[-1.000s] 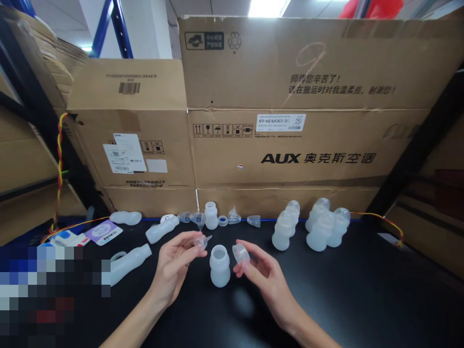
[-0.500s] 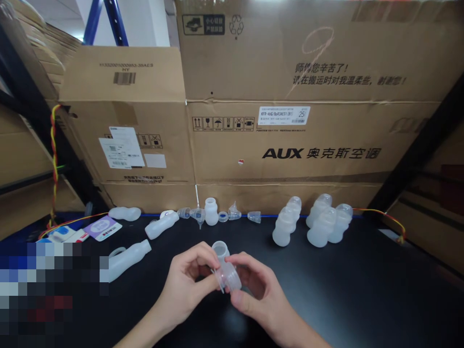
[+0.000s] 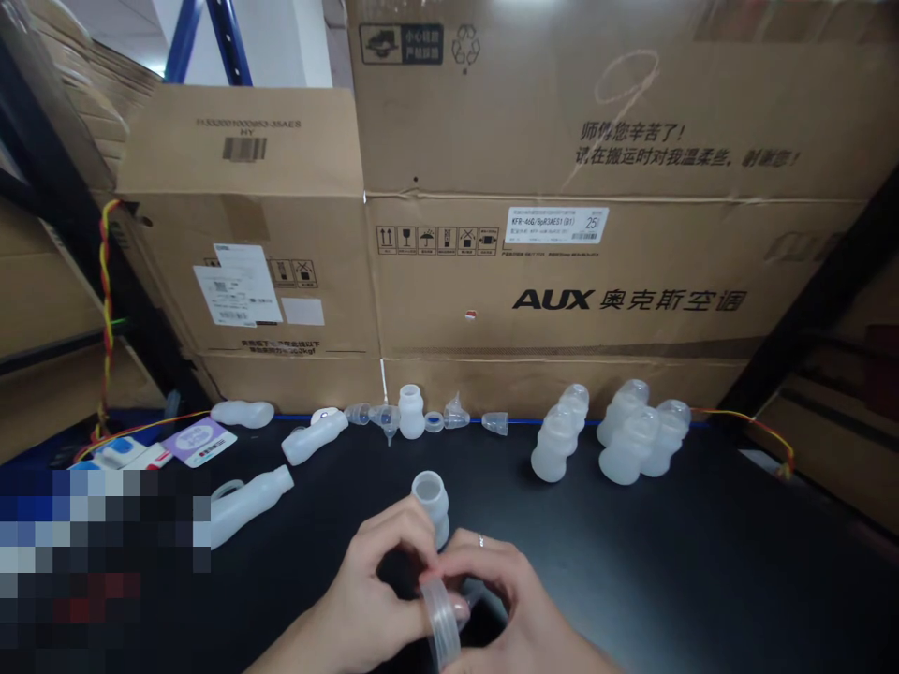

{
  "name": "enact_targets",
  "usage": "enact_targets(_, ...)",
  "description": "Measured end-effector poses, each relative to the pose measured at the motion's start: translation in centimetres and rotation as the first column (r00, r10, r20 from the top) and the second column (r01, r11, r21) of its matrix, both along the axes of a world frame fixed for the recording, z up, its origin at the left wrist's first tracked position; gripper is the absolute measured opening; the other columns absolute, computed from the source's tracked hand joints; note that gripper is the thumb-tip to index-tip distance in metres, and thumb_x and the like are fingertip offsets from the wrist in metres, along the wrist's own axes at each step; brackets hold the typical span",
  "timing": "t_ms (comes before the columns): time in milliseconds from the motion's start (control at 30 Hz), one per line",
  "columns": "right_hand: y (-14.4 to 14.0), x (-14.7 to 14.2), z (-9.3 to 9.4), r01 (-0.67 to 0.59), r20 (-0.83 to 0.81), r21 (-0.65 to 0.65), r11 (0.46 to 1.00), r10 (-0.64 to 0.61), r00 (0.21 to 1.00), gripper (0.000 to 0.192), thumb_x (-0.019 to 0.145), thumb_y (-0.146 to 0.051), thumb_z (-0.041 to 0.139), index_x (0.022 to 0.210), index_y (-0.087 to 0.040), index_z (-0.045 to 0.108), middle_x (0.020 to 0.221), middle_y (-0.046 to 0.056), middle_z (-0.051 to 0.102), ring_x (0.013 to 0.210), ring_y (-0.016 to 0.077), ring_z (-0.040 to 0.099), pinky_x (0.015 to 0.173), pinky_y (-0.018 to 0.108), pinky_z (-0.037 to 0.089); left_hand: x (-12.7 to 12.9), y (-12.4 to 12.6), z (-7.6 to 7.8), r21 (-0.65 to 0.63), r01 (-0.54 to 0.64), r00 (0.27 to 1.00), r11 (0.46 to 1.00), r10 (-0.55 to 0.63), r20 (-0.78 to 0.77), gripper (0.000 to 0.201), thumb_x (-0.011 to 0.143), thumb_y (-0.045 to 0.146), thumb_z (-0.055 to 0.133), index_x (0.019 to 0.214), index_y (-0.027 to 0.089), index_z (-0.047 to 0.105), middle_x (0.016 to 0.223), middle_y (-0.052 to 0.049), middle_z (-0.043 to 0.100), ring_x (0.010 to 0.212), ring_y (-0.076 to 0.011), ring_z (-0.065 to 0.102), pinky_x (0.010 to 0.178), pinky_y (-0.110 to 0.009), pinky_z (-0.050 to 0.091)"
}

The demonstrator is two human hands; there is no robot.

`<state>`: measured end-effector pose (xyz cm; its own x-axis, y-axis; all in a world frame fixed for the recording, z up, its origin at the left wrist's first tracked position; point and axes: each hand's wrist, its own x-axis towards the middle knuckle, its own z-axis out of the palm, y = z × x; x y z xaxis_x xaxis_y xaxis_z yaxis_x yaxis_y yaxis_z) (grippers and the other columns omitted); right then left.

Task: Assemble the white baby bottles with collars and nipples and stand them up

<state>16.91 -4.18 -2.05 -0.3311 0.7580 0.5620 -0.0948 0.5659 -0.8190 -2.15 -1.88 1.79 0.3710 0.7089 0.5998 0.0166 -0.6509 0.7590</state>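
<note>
Between my two hands is a translucent ridged bottle collar [image 3: 440, 620], seen nearly edge-on. My left hand [image 3: 375, 585] pinches its left side, with fingertips at the top and the thumb reaching through it. My right hand [image 3: 509, 594], a ring on one finger, grips the collar from the right. A clear piece, perhaps a bottle nipple, shows partly behind the collar under my right fingers. Just beyond my fingertips an open white baby bottle [image 3: 431, 501] stands upright, its lower part partly hidden.
Along the back edge are another open bottle [image 3: 411, 412], a collar [image 3: 434, 422], a clear nipple [image 3: 456, 412] and a clear cap [image 3: 495, 424]. Several capped bottles [image 3: 630, 451] stand at right. Curved white bottles [image 3: 254, 505] lie at left near a purple card [image 3: 200, 442]. Cardboard [image 3: 562, 328] walls the back.
Both hands have come lower and closer to me with the collar, which has turned edge-on. More of the open bottle behind them shows. The view has shifted slightly.
</note>
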Motion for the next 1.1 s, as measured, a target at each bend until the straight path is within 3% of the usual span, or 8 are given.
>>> enact_targets(267,-0.5,0.7,2.0,-0.050,0.116,0.089,0.995,0.039,0.992,0.056,0.079,-0.023,0.088,0.129,-0.035,0.066,0.097,0.003,0.067,0.083,0.0212,0.068,0.078,0.035,0.055,0.4,-0.1,0.4,-0.136,0.037,0.994,0.990,-0.051,-0.100,0.039,0.071,0.021,0.090,0.069,0.022,0.051,0.072,0.003,0.055,0.065,-0.0128,0.050,0.060,-0.024,0.041)
enact_targets(367,-0.5,0.7,2.8,-0.034,0.214,0.010,0.999,0.031,0.976,0.041,0.078,-0.030,0.089,0.116,-0.032,0.076,0.094,0.003,0.066,0.081,0.0213,0.066,0.076,0.034,0.056,0.8,-0.1,0.0,-0.165,0.046,0.997,0.985,-0.056,-0.056,0.041,0.072,0.019,0.087,0.069,0.022,0.047,0.072,0.004,0.052,0.066,-0.0122,0.049,0.060,-0.024,0.040)
enact_targets(500,-0.2,0.0,3.1,-0.015,0.051,-0.115,0.993,0.021,0.998,0.054,0.063,-0.041,0.100,0.112,-0.034,0.081,0.087,0.001,0.065,0.079,0.0202,0.064,0.076,0.033,0.055,0.9,-0.3,0.0,-0.179,0.017,0.999,0.984,-0.012,0.030,0.032,0.079,0.024,0.085,0.078,0.023,0.053,0.078,0.003,0.052,0.065,-0.0121,0.052,0.058,-0.024,0.044)
enact_targets(667,-0.1,-0.4,3.7,-0.171,-0.176,-0.339,0.925,0.116,0.978,0.056,0.069,-0.062,0.091,0.114,-0.030,0.080,0.103,0.004,0.070,0.095,0.0235,0.068,0.089,0.036,0.055,-0.6,0.0,0.7,0.174,-0.154,0.985,0.973,0.165,-0.046,0.026,0.083,0.019,0.075,0.104,0.028,0.062,0.088,-0.001,0.057,0.068,-0.0155,0.052,0.058,-0.027,0.045)
enact_targets(767,0.4,0.6,4.0,-0.067,-0.124,-0.361,0.930,0.023,0.992,0.048,0.083,-0.054,0.084,0.123,-0.029,0.074,0.109,0.005,0.067,0.099,0.0228,0.066,0.092,0.036,0.055,-1.8,1.3,0.3,0.325,-0.299,0.935,0.897,0.343,-0.086,0.044,0.081,0.021,0.073,0.122,0.028,0.058,0.109,-0.007,0.061,0.094,-0.0246,0.060,0.081,-0.039,0.053)
enact_targets(900,1.8,2.0,3.7,0.148,-0.032,-0.297,0.943,-0.164,0.986,0.046,0.083,-0.040,0.085,0.126,-0.030,0.070,0.119,0.005,0.063,0.104,0.0233,0.066,0.095,0.037,0.055,-2.2,3.3,-1.0,0.085,-0.367,0.882,0.926,0.376,-0.283,0.061,0.073,0.026,0.084,0.125,0.027,0.053,0.138,-0.012,0.058,0.131,-0.0348,0.054,0.111,-0.055,0.044)
enact_targets(1000,2.8,2.5,3.2,0.215,0.006,-0.260,0.941,-0.221,0.975,0.044,0.082,-0.038,0.085,0.123,-0.029,0.070,0.112,0.003,0.064,0.095,0.0205,0.066,0.090,0.034,0.056,-2.0,3.9,-1.6,-0.142,-0.292,0.906,0.946,0.225,-0.359,0.040,0.078,0.028,0.080,0.108,0.026,0.054,0.115,-0.007,0.071,0.114,-0.0293,0.066,0.104,-0.050,0.049)
enact_targets(1100,3.2,2.8,2.9,0.245,0.029,-0.228,0.942,-0.245,0.969,0.043,0.081,-0.037,0.086,0.121,-0.029,0.072,0.106,0.001,0.063,0.090,0.0184,0.065,0.087,0.032,0.056,-1.8,3.7,-1.2,-0.089,-0.273,0.913,0.958,0.229,-0.337,0.032,0.080,0.022,0.074,0.107,0.025,0.057,0.107,-0.004,0.071,0.104,-0.0253,0.068,0.098,-0.043,0.052)
